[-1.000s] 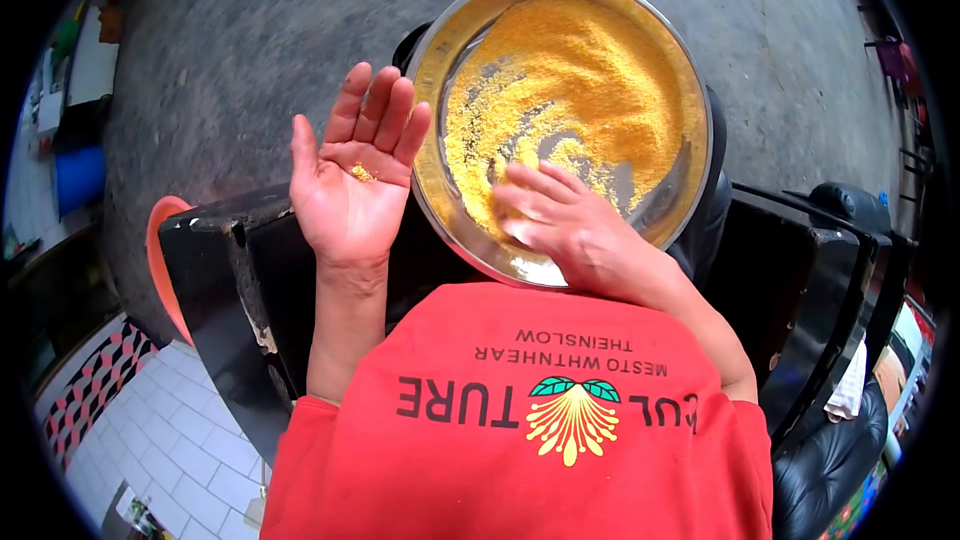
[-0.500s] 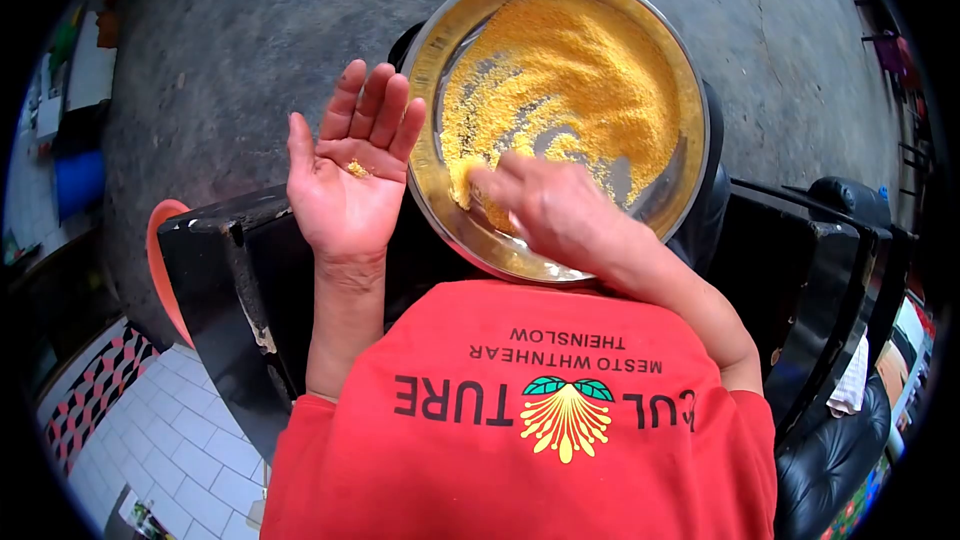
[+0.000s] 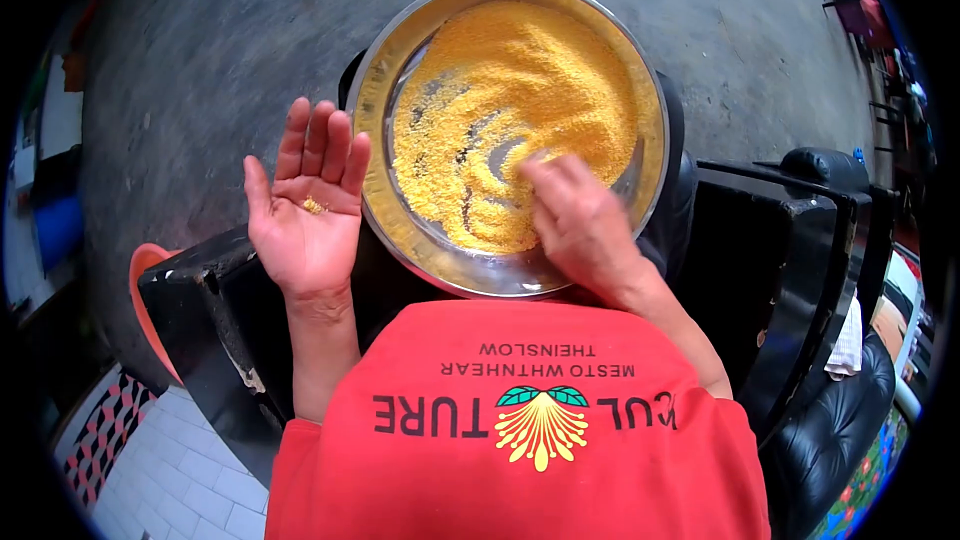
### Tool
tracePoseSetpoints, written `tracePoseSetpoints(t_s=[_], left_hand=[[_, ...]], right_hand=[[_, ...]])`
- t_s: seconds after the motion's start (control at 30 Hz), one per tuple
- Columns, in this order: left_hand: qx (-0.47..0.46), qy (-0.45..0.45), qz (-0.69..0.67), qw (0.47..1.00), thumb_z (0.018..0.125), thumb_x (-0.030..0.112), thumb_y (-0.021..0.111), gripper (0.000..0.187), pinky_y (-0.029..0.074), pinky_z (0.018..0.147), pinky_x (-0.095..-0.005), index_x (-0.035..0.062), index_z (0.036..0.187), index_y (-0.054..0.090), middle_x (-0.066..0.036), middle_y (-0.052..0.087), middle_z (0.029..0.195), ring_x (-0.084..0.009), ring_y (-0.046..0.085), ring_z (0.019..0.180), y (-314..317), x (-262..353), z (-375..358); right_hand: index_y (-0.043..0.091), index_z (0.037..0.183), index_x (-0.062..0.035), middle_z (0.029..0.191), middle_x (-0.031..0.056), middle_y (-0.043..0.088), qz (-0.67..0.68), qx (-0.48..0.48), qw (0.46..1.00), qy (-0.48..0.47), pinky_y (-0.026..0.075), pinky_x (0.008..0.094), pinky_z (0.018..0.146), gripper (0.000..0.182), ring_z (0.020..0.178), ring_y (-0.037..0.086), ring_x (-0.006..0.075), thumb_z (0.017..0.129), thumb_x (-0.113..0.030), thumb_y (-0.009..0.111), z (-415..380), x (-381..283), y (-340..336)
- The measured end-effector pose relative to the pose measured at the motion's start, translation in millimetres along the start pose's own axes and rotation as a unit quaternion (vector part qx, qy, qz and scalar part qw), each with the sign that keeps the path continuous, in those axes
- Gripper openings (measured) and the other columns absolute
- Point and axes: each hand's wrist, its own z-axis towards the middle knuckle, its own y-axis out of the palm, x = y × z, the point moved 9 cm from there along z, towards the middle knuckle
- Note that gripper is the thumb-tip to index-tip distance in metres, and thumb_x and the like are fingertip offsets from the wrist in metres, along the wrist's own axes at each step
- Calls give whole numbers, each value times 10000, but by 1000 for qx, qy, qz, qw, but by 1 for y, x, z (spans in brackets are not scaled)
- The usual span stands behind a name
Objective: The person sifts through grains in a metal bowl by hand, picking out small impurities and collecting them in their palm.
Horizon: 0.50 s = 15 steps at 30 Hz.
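Note:
A wide round metal basin [image 3: 365,175] holds a spread of coarse yellow grain, like cracked corn [image 3: 560,60]. Over its near right part, my right hand [image 3: 585,215] dips its fingers towards the grain; the fingertips are smeared by motion. Curved streaks of bare metal show beside those fingers. To the left of the rim, my left hand [image 3: 310,210] is held palm up, open, with the fingers stretched out. A small pinch of yellow grains [image 3: 314,205] lies on that palm.
Black padded seating [image 3: 740,260] with worn edges stands on both sides. An orange-red rim [image 3: 145,290] curves at the left, above white tiles [image 3: 190,460]. Grey concrete floor [image 3: 240,30] stretches ahead. A white cloth [image 3: 846,340] hangs at the right.
My right hand has swept from the near left of the grain towards the right, leaving new curved streaks. The view has shifted a little; my left hand stays palm up with its grains.

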Motion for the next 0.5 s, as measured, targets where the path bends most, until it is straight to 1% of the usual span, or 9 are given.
tracePoseSetpoints(t_s=[0.07,0.1,0.2,0.27,0.33,0.4,0.43,0.47,0.5], left_hand=[[7,2,3,1000,1010,338,323,536,303,1113,-477,-47,1382,352,-207,457,1375,-309,438,1288,-2,1,-2],[8,2,5,1000,1011,339,321,537,304,1113,-479,-49,1380,353,-207,457,1374,-309,438,1288,-1,1,-3],[52,5,-5,999,1007,431,259,596,338,1087,-491,-27,1358,407,-212,501,1329,-315,475,1258,-6,0,-6],[53,3,0,999,1007,432,257,597,338,1087,-492,-28,1357,409,-213,503,1327,-316,476,1257,-6,1,-4],[50,3,-1,999,1007,433,258,598,339,1086,-493,-28,1355,411,-214,505,1324,-317,477,1255,-5,0,-2],[45,6,-2,999,1006,434,259,599,339,1085,-492,-29,1354,413,-215,508,1320,-318,478,1254,-3,0,0],[47,7,-2,999,1006,434,260,598,339,1085,-492,-29,1353,414,-216,508,1320,-318,478,1253,-3,0,0],[48,9,-2,999,1006,434,260,598,339,1085,-493,-29,1352,415,-216,508,1319,-318,478,1253,-4,0,-1],[51,12,0,999,1006,434,261,598,339,1085,-493,-29,1352,416,-217,508,1319,-318,478,1253,-4,1,-2]], right_hand=[[579,1072,-21,878,171,562,148,-92,984,-41,495,420,718,271,846,594,345,801,-13,578,-4,-14,18],[583,1081,-28,873,167,562,144,-108,983,-47,503,413,726,286,827,598,345,796,-12,589,-8,-16,19],[589,1082,-23,902,167,573,12,-11,1000,13,508,405,729,283,825,603,346,800,-5,592,-13,8,-6],[582,1092,5,1006,183,589,-60,118,991,8,493,406,787,285,907,591,346,808,-8,597,-14,19,-35],[574,1095,23,1022,180,590,-127,152,980,20,476,403,828,300,950,575,346,797,-1,595,-14,25,-44],[567,1098,37,1029,180,587,-145,137,979,35,465,395,856,312,975,570,343,787,16,583,-9,22,-34],[571,1109,15,1037,189,582,-121,111,986,0,482,389,820,329,953,579,339,780,26,574,-6,14,-25],[578,1097,-12,1046,200,574,-7,63,997,-53,496,389,764,323,932,586,328,777,32,571,-5,5,-13],[582,1084,-23,1020,195,584,102,32,992,-73,500,390,738,317,911,593,328,773,38,569,-6,-5,-4]])
